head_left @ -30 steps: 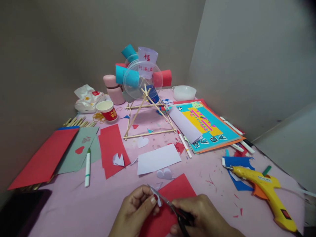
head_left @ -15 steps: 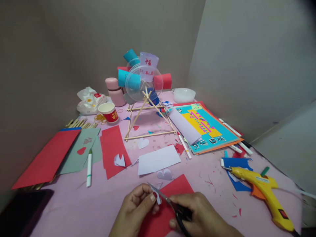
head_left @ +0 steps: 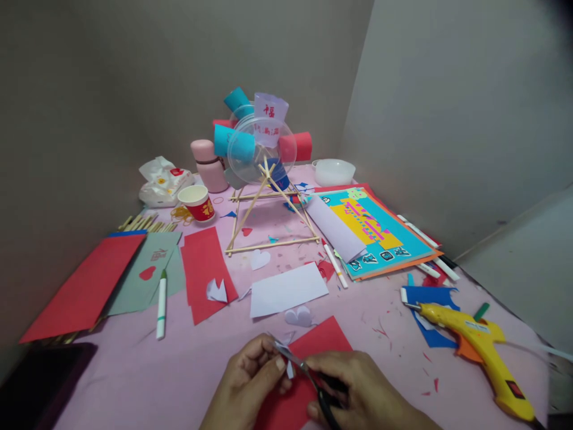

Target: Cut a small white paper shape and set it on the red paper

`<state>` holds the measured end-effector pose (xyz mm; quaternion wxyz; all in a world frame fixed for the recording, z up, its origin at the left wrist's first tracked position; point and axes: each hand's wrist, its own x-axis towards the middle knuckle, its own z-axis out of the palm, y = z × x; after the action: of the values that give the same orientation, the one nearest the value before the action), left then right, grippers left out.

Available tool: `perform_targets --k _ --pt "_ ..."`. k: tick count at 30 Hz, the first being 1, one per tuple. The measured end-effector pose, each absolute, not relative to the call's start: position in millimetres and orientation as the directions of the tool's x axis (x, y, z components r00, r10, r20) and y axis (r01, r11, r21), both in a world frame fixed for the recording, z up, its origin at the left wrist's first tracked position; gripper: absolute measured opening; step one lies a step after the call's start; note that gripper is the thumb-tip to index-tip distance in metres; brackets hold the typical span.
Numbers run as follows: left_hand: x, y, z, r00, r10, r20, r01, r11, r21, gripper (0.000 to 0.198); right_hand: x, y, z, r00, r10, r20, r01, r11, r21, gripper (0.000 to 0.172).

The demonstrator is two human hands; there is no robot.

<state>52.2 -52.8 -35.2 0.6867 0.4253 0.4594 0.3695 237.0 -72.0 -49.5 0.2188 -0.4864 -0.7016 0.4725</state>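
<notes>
Our left hand (head_left: 250, 382) pinches a small white paper scrap (head_left: 289, 365) between our hands, the black-handled scissors (head_left: 308, 376) gripped in our right hand (head_left: 362, 391) biting into it, cut seemingly unfinished, two white paper hearts (head_left: 299, 315) lying beyond.

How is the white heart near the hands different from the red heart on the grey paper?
The white heart lies on the pink table cover; the red heart sits on grey paper. The white heart looks wider and bigger. The red heart lies further left. Both are paper hearts lying flat.
</notes>
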Motion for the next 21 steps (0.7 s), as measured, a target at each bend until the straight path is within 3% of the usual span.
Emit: perform_targets --k 15,18,21 --pt "53 -55 -38 0.324 0.883 -0.340 -0.137 0.399 0.907 0.020 238 -75 -55 -0.413 0.894 -0.176 0.433 0.022 -0.901 0.015" --pt "53 -54 -38 0.303 0.885 -0.355 -0.153 0.412 0.898 0.020 242 -71 -51 -0.284 0.950 -0.128 0.454 0.016 -0.891 0.017" --pt "52 -54 -37 0.255 0.886 -0.386 -0.158 0.433 0.888 0.021 255 -64 -45 -0.009 1.000 -0.029 0.641 -0.016 -0.767 0.032"
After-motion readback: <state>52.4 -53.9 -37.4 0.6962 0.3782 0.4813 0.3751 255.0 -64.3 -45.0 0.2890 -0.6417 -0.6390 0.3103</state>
